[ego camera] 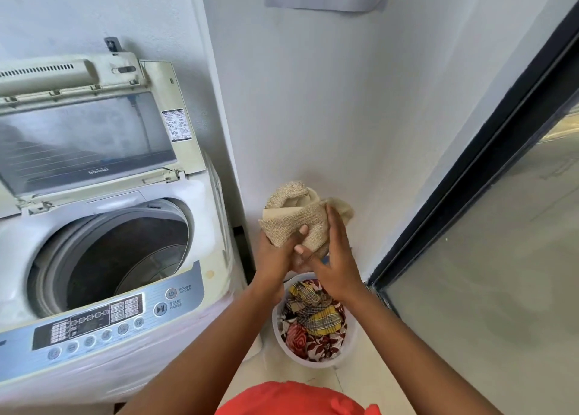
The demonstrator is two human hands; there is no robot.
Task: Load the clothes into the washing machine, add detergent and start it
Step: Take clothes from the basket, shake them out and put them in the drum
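Above the basket [279,336], left hand [275,254] grips a beige cloth [300,223], right hand [336,258] spread flat vs it (loose bundle); could unravel & drop short of the washer [125,258].

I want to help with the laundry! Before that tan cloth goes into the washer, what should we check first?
1. Washer lid up: ok, it stands open.
2. Drum free to take clothes: ok, the part in view looks bare; its bottom is partly hidden.
3. Tan cloth held firmly: ok, the left hand grips it from below and the right hand lies against it with straight fingers.
4. Nothing trailing from the cloth: cannot tell, its lower end is hidden behind the hands.
5. More clothes waiting: ok, the basket on the floor holds patterned ones.
6. Detergent nearby: cannot tell, none is in view.
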